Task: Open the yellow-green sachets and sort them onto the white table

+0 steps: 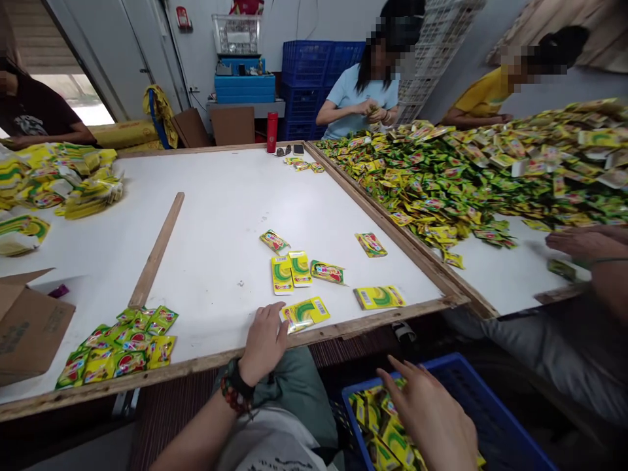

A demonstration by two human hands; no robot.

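Note:
My left hand [267, 337] lies at the table's front edge with its fingers on the white surface, its thumb beside a flat yellow and green carton [307, 314]. Nothing shows in its grip. Over a blue plastic crate [495, 405] on my right, my right hand [429, 409] is open, thumb and fingers apart. Inside the crate lie several yellow packets [395, 441], partly hidden by that hand. Farther in on the table are two upright-lying yellow cartons [282, 275], a packet with a colourful print [328, 271] and another yellow carton [380, 297].
Green and yellow sachets [122, 347] lie at the front left, near a wooden strip [159, 248] and a cardboard box [34, 327]. Beyond a wooden divider [387, 222] rises a large packet heap [441, 176]. A co-worker's hand [583, 245] is at the right; other people sit around the tables.

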